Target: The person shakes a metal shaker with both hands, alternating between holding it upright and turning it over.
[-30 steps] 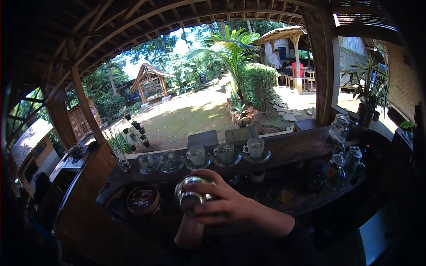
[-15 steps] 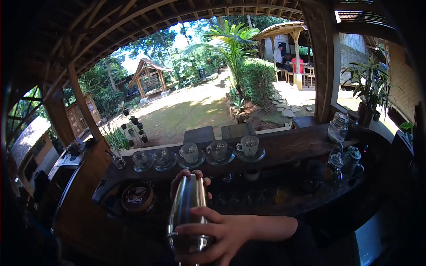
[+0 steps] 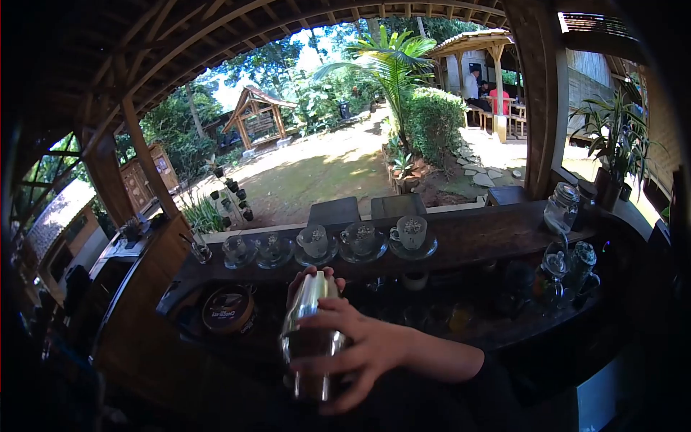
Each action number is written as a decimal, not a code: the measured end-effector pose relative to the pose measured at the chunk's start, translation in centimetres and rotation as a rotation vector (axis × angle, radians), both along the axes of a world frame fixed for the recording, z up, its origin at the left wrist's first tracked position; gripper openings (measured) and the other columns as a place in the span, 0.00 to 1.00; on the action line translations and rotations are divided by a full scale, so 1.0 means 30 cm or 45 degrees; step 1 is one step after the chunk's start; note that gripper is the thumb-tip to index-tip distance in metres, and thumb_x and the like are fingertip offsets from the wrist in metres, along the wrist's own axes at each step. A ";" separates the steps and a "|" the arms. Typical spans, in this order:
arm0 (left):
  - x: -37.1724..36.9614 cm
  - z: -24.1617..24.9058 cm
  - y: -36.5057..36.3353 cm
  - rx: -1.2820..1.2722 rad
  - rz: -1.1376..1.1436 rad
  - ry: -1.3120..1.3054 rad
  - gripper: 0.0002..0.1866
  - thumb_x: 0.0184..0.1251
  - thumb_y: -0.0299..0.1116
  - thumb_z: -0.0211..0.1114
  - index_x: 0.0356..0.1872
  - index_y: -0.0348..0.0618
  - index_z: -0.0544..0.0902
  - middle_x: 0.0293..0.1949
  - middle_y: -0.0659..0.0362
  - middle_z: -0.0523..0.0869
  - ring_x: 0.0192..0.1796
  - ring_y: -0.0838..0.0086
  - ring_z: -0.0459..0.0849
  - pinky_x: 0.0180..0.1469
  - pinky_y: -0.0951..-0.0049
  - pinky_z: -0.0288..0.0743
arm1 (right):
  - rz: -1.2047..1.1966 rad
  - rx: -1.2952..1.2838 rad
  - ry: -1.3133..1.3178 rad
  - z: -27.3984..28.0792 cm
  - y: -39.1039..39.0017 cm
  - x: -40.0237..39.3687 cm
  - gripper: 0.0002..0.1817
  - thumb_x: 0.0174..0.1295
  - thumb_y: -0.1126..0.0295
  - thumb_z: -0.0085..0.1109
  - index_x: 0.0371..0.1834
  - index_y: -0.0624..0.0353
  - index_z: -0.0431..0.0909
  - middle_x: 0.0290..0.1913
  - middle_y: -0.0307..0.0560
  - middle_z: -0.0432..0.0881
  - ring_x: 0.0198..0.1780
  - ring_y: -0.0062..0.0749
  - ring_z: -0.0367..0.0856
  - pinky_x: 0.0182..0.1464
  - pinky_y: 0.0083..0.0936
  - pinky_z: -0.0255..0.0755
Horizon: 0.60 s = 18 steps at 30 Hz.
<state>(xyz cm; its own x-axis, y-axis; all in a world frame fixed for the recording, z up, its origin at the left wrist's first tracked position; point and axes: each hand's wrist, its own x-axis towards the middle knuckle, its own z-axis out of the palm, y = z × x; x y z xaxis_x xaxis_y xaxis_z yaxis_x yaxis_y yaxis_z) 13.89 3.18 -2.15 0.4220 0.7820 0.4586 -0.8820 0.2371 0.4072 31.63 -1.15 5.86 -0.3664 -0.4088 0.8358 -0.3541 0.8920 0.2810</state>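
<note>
- Sunlit grass and bare ground point(image 3: 317, 180) stretch across the upper middle of the frame, past the open side of our wooden-roofed shelter, with a green palm point(image 3: 396, 86) and a clipped green hedge point(image 3: 435, 122) to the right.
- Nearer to us, a long dark brown wooden counter point(image 3: 471, 237) crosses the frame, and two dark square-topped stools point(image 3: 335, 210) stand at its far side.
- We see five clear glass cups point(image 3: 313, 241) with handles lined up on it, each on a round glass saucer point(image 3: 363, 255); pale bits show inside them.
- At the centre, below the row, we hold a shiny silver metal shaker point(image 3: 308, 344), tilted, its narrower end towards the cups.
- Our right hand point(image 3: 353, 342) wraps the wider lower part, fingers curled round it and somewhat spread.
- Our left hand point(image 3: 295, 288) grips the narrow end, fingertips bent over the tip; its palm is hidden.
- Left of the shaker, well apart from our hands, sits a round brown tub point(image 3: 228, 308) with pale lettering.
- At the right, we have a clear lidded glass jar point(image 3: 561, 209) and a glass mug point(image 3: 581, 266).
</note>
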 end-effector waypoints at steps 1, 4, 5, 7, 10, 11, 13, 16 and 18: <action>0.031 -0.043 0.010 -0.008 0.012 0.005 0.13 0.69 0.45 0.50 0.51 0.57 0.74 0.53 0.61 0.73 0.58 0.64 0.70 0.55 0.51 0.71 | -0.051 -0.189 -0.114 -0.029 0.066 -0.001 0.31 0.43 0.69 0.69 0.50 0.29 0.68 0.62 0.42 0.67 0.62 0.58 0.63 0.59 0.55 0.59; 0.134 -0.028 -0.006 -0.324 0.455 -0.314 0.15 0.68 0.42 0.50 0.48 0.46 0.75 0.49 0.51 0.75 0.53 0.59 0.74 0.50 0.59 0.76 | -0.068 -0.787 0.085 -0.064 0.177 -0.029 0.42 0.39 0.69 0.75 0.59 0.39 0.60 0.58 0.50 0.69 0.62 0.53 0.65 0.60 0.55 0.59; 0.119 -0.012 -0.007 -0.312 0.464 -0.312 0.15 0.68 0.42 0.50 0.48 0.46 0.75 0.49 0.51 0.75 0.53 0.59 0.74 0.50 0.59 0.76 | -0.004 -0.677 0.127 -0.054 0.170 -0.023 0.41 0.40 0.67 0.75 0.58 0.39 0.61 0.58 0.50 0.69 0.61 0.53 0.66 0.60 0.55 0.59; 0.057 -0.015 -0.036 -0.375 0.272 -0.162 0.14 0.68 0.41 0.50 0.47 0.47 0.75 0.48 0.52 0.75 0.53 0.58 0.74 0.50 0.59 0.76 | 0.068 -0.367 0.099 0.005 0.074 0.013 0.37 0.42 0.66 0.73 0.57 0.37 0.63 0.58 0.49 0.69 0.61 0.53 0.66 0.59 0.55 0.60; 0.006 0.086 -0.099 -0.062 -0.082 0.102 0.13 0.68 0.44 0.49 0.44 0.49 0.76 0.47 0.54 0.74 0.52 0.56 0.73 0.51 0.55 0.75 | 0.089 0.003 0.024 -0.020 -0.066 0.047 0.30 0.46 0.65 0.68 0.53 0.30 0.68 0.59 0.45 0.70 0.61 0.53 0.66 0.58 0.56 0.60; 0.011 0.077 -0.089 0.087 -0.031 0.049 0.12 0.70 0.44 0.48 0.46 0.53 0.74 0.49 0.56 0.73 0.56 0.56 0.70 0.54 0.51 0.73 | 0.106 -0.178 -0.113 -0.035 -0.094 0.063 0.31 0.46 0.67 0.67 0.54 0.31 0.66 0.59 0.45 0.70 0.61 0.53 0.66 0.58 0.57 0.60; 0.022 0.001 -0.068 -0.094 -0.010 -0.144 0.12 0.71 0.43 0.46 0.49 0.58 0.73 0.52 0.59 0.73 0.60 0.56 0.68 0.56 0.50 0.72 | 0.110 -0.154 -0.071 -0.034 0.029 0.010 0.31 0.46 0.66 0.68 0.55 0.35 0.67 0.59 0.47 0.70 0.62 0.52 0.65 0.58 0.56 0.60; 0.108 -0.036 -0.086 -0.285 -0.317 -0.491 0.12 0.71 0.43 0.46 0.50 0.59 0.74 0.53 0.60 0.74 0.59 0.56 0.69 0.55 0.53 0.72 | 0.021 -0.793 0.015 -0.096 0.167 -0.095 0.31 0.45 0.66 0.71 0.54 0.41 0.68 0.60 0.52 0.68 0.62 0.54 0.64 0.58 0.55 0.61; 0.213 0.023 -0.068 0.023 -0.911 -0.842 0.12 0.71 0.43 0.47 0.50 0.59 0.74 0.53 0.60 0.75 0.59 0.56 0.69 0.55 0.54 0.72 | 0.065 -0.773 0.049 -0.085 0.132 -0.095 0.30 0.45 0.67 0.71 0.53 0.38 0.69 0.60 0.52 0.68 0.62 0.56 0.64 0.58 0.55 0.61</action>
<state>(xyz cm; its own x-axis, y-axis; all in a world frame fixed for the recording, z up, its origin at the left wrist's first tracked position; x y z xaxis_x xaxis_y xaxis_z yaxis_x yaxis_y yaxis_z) 20.27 1.15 -1.45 0.4477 0.4311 0.7834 -0.5837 0.8046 -0.1092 28.77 2.83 3.31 -0.3240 0.1288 0.9373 -0.4006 0.8788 -0.2593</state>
